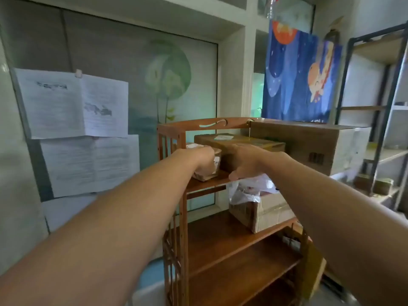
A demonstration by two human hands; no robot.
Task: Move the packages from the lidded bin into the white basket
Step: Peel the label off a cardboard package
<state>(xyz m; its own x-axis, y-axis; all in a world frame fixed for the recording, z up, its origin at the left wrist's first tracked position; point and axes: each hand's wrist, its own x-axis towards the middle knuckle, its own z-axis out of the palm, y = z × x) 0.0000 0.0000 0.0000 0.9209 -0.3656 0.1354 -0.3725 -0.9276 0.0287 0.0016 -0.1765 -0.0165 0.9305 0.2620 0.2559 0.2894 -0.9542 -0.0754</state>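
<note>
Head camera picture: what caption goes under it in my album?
Both hands reach small boxes on a wooden shelf's top tier.

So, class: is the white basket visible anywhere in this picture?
No: only a wooden shelf holding cardboard boxes shows.

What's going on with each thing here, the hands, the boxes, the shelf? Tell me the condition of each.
Left hand: fingers curled round the small package.
Small package: held, on the top shelf's left end.
Right hand: fingers against the sealed cardboard box, grip unclear.
Sealed cardboard box: closed, on the top shelf.
Plastic bag: crumpled atop the lower box.
Wooden shelf: upright.
</note>
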